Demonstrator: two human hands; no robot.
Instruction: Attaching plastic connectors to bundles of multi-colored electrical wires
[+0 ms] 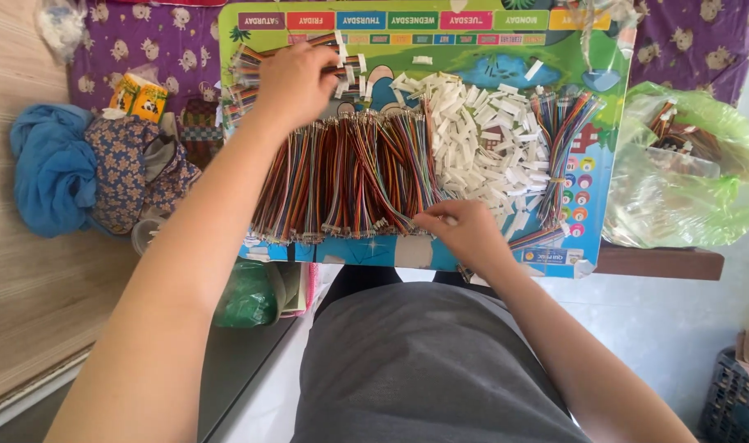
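A colourful printed board (604, 176) lies across my lap and carries rows of multicoloured wire bundles (341, 176) and a heap of small white plastic connectors (481, 135). My left hand (296, 82) reaches to the board's far left, fingers curled down on a stack of wire bundles (245, 70) there. Near the front edge, my right hand (464, 230) pinches something small beside the connector heap; what it is stays hidden by the fingers. More loose wires (567, 123) lie at the board's right.
A green plastic bag (686, 180) with more wires sits at the right on a wooden ledge. Blue and patterned cloths (87, 168) lie at the left on the wooden floor. Another green bag (247, 295) sits below the board. A dark basket (731, 402) is at the bottom right.
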